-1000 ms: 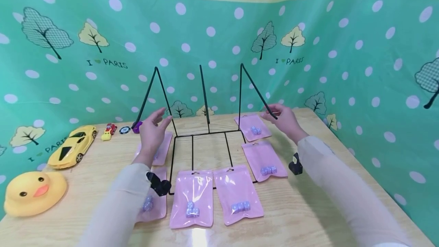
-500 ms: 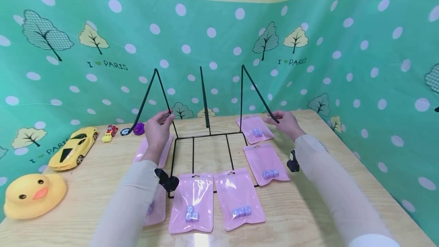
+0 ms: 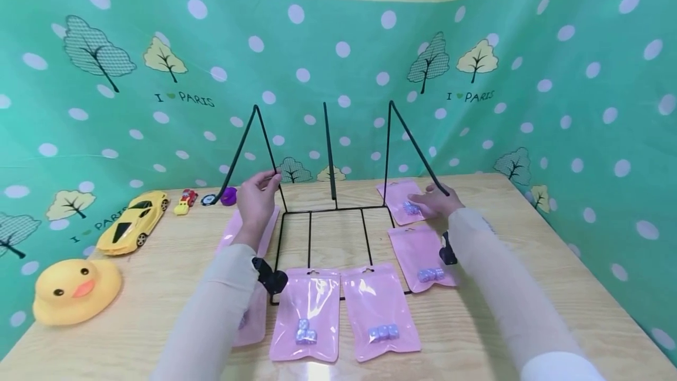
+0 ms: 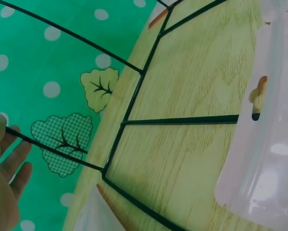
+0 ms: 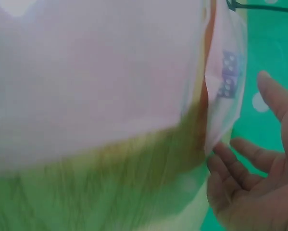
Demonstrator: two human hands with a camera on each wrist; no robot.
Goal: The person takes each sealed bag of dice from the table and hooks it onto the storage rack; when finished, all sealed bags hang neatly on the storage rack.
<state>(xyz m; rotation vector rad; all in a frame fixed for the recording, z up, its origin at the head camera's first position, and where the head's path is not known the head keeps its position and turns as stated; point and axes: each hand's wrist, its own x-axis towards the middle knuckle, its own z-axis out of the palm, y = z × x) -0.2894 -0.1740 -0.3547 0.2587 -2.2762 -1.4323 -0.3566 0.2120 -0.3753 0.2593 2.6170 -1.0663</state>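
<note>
A black wire rack (image 3: 338, 209) with upright arms stands on the wooden table. My left hand (image 3: 257, 200) grips its left upright, thumb on one side of the wire and fingers behind, as the left wrist view shows. My right hand (image 3: 436, 202) is at the back right pink bag (image 3: 394, 201), which has dice inside. In the right wrist view, the fingers (image 5: 235, 171) are spread and the tips come right up to the bag's edge. A second pink bag (image 3: 415, 246) with dice lies just in front of it.
Two more pink dice bags (image 3: 307, 287) lie across the rack's front, and others (image 3: 256, 319) lie on the left, partly behind my arm. At far left are a yellow duck (image 3: 76, 293), a yellow toy car (image 3: 134, 222) and small toys (image 3: 186, 201). Patterned green cloth hangs behind.
My left hand has moved right onto the rack's upright and taken hold of it. The right hand has come down and inward over the edge of the back right bag. The head view has shifted slightly.
</note>
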